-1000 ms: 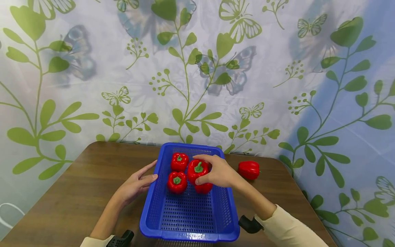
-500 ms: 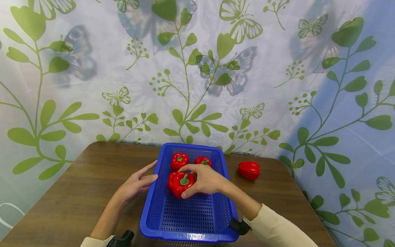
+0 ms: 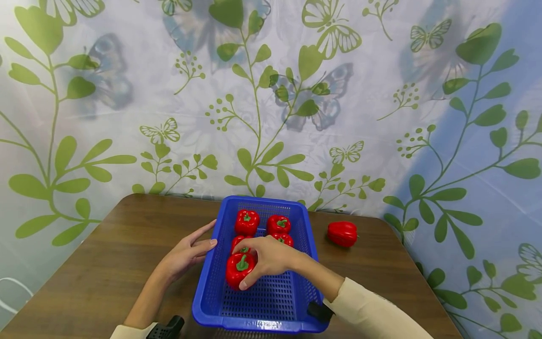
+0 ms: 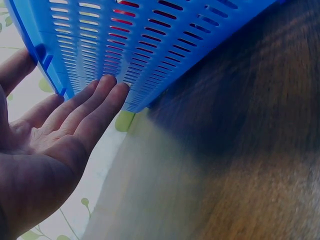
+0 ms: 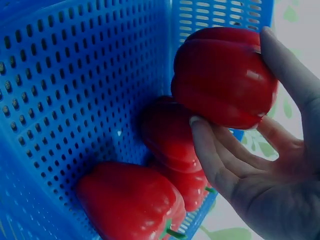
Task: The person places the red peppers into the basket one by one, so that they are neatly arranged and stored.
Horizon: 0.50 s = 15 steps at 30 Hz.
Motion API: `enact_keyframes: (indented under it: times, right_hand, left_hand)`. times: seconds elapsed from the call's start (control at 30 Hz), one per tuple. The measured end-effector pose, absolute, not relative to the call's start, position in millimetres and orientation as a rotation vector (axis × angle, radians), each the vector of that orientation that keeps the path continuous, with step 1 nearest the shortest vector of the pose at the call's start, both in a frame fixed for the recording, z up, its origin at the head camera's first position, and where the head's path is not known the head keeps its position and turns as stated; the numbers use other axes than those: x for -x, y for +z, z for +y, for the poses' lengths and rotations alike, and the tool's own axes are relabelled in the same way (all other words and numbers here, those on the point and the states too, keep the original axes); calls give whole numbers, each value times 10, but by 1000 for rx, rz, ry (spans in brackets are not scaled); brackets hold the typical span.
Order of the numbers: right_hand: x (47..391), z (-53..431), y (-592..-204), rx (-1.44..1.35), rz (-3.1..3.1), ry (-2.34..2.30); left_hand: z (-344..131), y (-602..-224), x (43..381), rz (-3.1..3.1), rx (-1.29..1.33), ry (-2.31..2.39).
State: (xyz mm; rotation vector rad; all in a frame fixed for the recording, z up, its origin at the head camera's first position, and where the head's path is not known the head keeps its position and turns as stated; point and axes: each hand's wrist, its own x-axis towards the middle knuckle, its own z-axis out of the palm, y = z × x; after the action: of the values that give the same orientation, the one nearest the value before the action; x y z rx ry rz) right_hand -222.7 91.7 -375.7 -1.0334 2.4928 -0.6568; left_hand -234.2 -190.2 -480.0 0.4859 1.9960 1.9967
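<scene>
My right hand holds a red bell pepper with a green stem, thumb on one side and fingers on the other. It is inside the blue plastic basket, left of the middle. In the right wrist view this held pepper is above the other peppers. Several more stand in the basket: one back left, one back right, and two in the middle row, partly hidden by my right hand. Outside, my left hand touches the basket's left side, fingers nearly straight against the slotted wall.
One more red bell pepper lies on its side on the brown wooden table, right of the basket. Behind the table hangs a curtain printed with leaves and butterflies.
My right hand has carried the held pepper from the basket's right middle toward the front left, uncovering peppers on the right. My left hand and the basket have stayed in place.
</scene>
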Motion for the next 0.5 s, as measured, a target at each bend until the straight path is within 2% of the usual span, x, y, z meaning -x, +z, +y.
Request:
enact_keyframes:
  times: [0.5]
  right_hand:
    - [2253,795,-3870,1081,2497,-469]
  left_hand:
    - [-1906,-4794,2344,1997,-488,1985]
